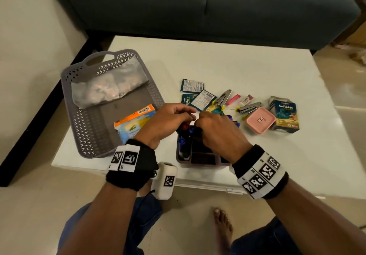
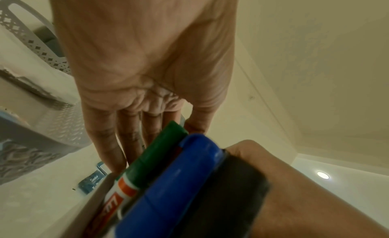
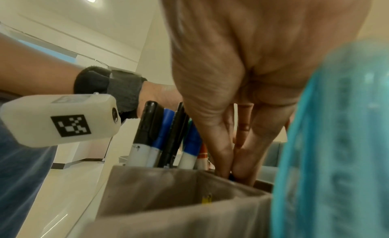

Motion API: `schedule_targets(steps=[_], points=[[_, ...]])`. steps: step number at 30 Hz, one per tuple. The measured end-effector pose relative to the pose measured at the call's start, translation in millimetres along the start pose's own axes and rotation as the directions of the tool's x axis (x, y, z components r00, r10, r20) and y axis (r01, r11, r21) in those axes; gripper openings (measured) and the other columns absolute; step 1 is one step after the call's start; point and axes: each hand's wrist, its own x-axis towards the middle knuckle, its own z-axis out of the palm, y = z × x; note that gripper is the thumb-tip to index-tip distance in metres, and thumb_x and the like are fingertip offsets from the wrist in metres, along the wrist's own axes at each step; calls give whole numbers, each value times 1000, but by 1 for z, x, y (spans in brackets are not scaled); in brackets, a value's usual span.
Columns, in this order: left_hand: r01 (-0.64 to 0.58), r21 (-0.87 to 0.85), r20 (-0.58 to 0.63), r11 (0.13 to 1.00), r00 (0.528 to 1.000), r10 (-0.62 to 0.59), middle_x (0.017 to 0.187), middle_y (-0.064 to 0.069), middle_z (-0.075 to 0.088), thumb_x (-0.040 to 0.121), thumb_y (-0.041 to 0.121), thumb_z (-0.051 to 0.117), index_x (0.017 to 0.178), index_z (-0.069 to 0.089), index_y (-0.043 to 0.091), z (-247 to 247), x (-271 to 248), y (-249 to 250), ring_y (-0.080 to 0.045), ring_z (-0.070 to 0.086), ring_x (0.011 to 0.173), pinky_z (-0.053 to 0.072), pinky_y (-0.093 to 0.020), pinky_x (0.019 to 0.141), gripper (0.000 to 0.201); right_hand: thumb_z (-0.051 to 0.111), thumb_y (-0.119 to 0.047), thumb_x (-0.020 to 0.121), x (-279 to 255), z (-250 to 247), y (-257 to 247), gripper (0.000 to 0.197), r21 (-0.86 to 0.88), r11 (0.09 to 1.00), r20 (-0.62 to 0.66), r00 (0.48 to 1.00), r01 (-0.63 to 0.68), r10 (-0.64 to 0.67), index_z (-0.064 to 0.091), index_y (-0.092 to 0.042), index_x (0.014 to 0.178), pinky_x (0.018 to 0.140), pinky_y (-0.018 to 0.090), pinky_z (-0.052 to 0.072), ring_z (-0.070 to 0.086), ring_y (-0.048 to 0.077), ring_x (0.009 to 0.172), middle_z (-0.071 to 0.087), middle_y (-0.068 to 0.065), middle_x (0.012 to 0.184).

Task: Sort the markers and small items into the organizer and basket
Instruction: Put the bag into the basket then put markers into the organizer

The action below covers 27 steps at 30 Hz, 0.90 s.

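Brown plastic, compartmented: the organizer (image 1: 200,160) sits at the near edge of the white table (image 1: 247,64), directly under your two hands. Its left compartment holds markers (image 1: 183,143) standing upright, with blue, black, red and green caps; on one barrel the right wrist view shows an orange band, and the left wrist view shows red lettering too blurred to read.

Your right hand (image 1: 219,133) reaches down into the organizer. In the right wrist view its fingertips (image 3: 242,168) press together, pinching something small and dark at the compartment's rim; you cannot tell what it is. Your left hand (image 1: 168,123) hovers over the marker caps with fingers bent; the left wrist view shows them fairly straight and apart from the markers, holding nothing that can be seen. Both wrists carry black bands with square black-and-white code tags.

Left of the organizer stands the grey lattice basket (image 1: 83,133). Inside lie an orange-and-blue packet (image 1: 134,122) with a barcode, and farther back a clear plastic bag (image 1: 107,85).

Right of your hands: a pink square box (image 1: 260,120), and beside it a carton (image 1: 285,115) reading "Koflet-H". Beyond the hands lie two metal staplers (image 1: 223,98), a pink clip (image 1: 233,99), a small white tube (image 1: 245,100), and teal sachets (image 1: 192,85), one marked "Koflet-H". Farthest off, a dark sofa (image 1: 198,6).
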Motion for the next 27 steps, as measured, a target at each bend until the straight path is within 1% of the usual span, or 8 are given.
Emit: schedule_targets(steps=[5, 8, 13, 16, 19, 21, 24, 27], points=[[4, 0, 2, 1000, 1000, -4, 105, -16, 73, 93, 12, 61, 112, 72, 14, 0, -2, -4, -18, 65, 88, 51, -15, 71, 22, 52, -2, 83, 1, 4, -5, 29, -34, 999, 17, 1000, -3, 4, 63, -4, 109, 71, 44, 50, 63, 37, 88, 58, 13, 108], [3, 0, 5, 1000, 1000, -3, 105, -16, 73, 94, 13, 61, 112, 72, 14, 1, -1, -7, -17, 66, 87, 52, -18, 75, 22, 54, -3, 81, 3, 5, -7, 25, -38, 999, 30, 1000, 3, -1, 64, -4, 105, 70, 44, 50, 63, 36, 89, 60, 13, 106], [1, 4, 4, 1000, 1000, -1, 103, -17, 73, 95, 14, 58, 113, 71, 15, -2, 0, -10, -17, 66, 85, 52, -24, 81, 23, 55, -8, 84, 5, 6, -7, 30, -61, 998, 34, 999, -16, 18, 61, -8, 113, 68, 42, 49, 62, 37, 89, 61, 12, 103], [2, -1, -3, 1000, 1000, -2, 103, -13, 73, 95, 16, 58, 113, 71, 16, -3, 0, -10, -18, 67, 89, 52, -24, 84, 22, 52, -7, 85, 6, 8, -8, 29, -78, 997, 26, 1000, 1, 1, 59, -7, 113, 68, 39, 41, 61, 36, 92, 62, 13, 102], [-3, 4, -5, 1000, 1000, 3, 106, -11, 73, 96, 16, 57, 115, 71, 14, -2, 1, -9, -23, 69, 97, 52, -17, 80, 23, 54, -4, 84, 7, 8, -8, 27, -46, 999, 9, 1000, 0, 1, 60, -5, 110, 66, 33, 33, 60, 35, 93, 62, 13, 101], [1, -5, -7, 1000, 1000, -1, 108, -11, 72, 97, 15, 57, 115, 71, 13, -2, -1, -10, -21, 68, 94, 51, -13, 75, 23, 57, -3, 82, 6, 9, -9, 27, -3, 1000, 5, 1000, -10, 10, 60, -6, 108, 66, 34, 34, 60, 35, 91, 63, 14, 98], [9, -5, -9, 1000, 1000, -9, 108, -8, 73, 97, 18, 57, 115, 71, 14, 0, -4, -15, -24, 68, 102, 52, -18, 82, 23, 59, -3, 81, 2, 12, -12, 26, 35, 999, 26, 1000, -17, 16, 59, -7, 107, 66, 36, 37, 61, 35, 90, 65, 13, 96], [10, -7, -1, 1000, 1000, -10, 107, -5, 73, 96, 20, 59, 113, 72, 15, -1, -4, -17, -20, 67, 106, 52, -22, 89, 22, 56, -3, 82, -3, 12, -13, 29, 69, 997, 33, 999, -28, 26, 58, -9, 110, 65, 34, 35, 60, 34, 92, 65, 12, 98]])
